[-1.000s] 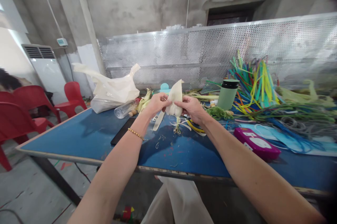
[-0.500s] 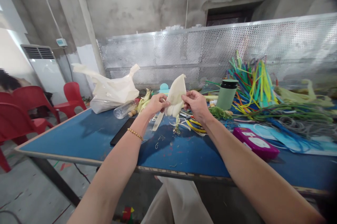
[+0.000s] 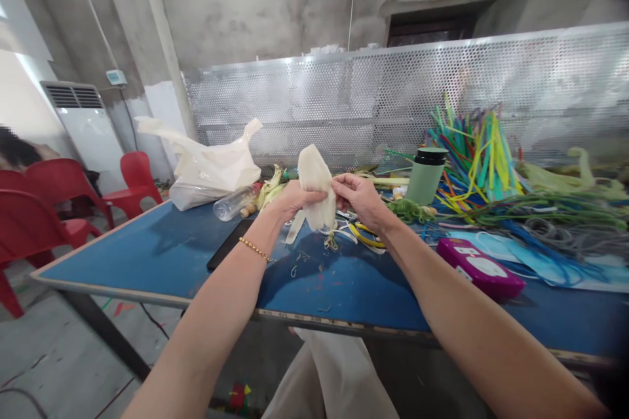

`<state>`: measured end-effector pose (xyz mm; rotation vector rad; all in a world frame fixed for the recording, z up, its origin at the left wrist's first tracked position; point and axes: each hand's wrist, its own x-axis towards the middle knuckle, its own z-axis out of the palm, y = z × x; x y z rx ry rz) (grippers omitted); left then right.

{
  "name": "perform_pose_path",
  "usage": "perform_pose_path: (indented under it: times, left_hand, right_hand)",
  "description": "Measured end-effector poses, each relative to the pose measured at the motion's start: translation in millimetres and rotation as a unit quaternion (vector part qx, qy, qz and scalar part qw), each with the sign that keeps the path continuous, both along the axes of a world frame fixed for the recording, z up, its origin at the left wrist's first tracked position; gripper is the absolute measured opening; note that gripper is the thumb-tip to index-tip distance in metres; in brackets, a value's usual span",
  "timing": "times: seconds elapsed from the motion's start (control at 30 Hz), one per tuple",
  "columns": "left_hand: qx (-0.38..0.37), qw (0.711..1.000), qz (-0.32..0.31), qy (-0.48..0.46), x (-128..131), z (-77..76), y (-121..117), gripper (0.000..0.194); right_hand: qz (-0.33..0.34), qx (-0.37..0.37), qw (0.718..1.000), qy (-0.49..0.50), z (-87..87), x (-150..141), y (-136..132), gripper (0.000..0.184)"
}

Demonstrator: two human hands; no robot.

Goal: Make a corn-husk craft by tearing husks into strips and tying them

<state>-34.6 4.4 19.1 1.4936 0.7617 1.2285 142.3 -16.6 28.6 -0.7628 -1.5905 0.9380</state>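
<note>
A pale corn husk [image 3: 314, 168] is raised over the middle of the blue table [image 3: 162, 255], its broad rounded end pointing up. My left hand [image 3: 293, 201] grips it with the thumb lying across its front. On the right edge, the bent fingers of my right hand [image 3: 360, 197] pinch it. Below the husk lie a small knotted husk piece [image 3: 331, 242] and pale strips [image 3: 295, 227]. Yellow-handled pliers or scissors [image 3: 366, 235], partly covered, are beneath my right hand.
Left stand a white plastic bag [image 3: 211, 166], a clear bottle [image 3: 228, 206] and a black flat device [image 3: 227, 245]. Right are a green jar [image 3: 426, 176], a magenta box [image 3: 479, 269], colourful strips [image 3: 484, 157] and green cords [image 3: 540, 209]. Behind runs a perforated metal panel [image 3: 295, 104].
The husk has turned and shifted slightly left, with its wide rounded end now up instead of a pointed corner. My left thumb has moved further across it.
</note>
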Motion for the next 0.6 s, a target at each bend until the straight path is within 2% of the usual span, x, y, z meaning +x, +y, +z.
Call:
perform_pose_path:
  times: [0.13,0.3,0.43,0.6]
  left_hand:
    - [0.045,0.997,0.044,0.035,0,-0.3,1,0.035]
    - [0.037,0.992,0.104,0.066,5,5.5,-6,0.018]
    - [0.030,0.992,0.106,0.065,7,8.4,-10,0.011]
    - [0.031,0.991,0.122,0.045,8,7.8,-10,0.011]
  right_hand:
    - [-0.004,-0.008,0.999,-0.053,-1.2,0,0,0.033]
    - [-0.049,-0.004,0.994,-0.097,-2.5,-1,1,0.021]
    - [-0.066,0.009,0.991,-0.116,-1.5,-2,1,0.013]
    - [-0.071,0.014,0.988,-0.139,0.3,-2,-2,0.010]
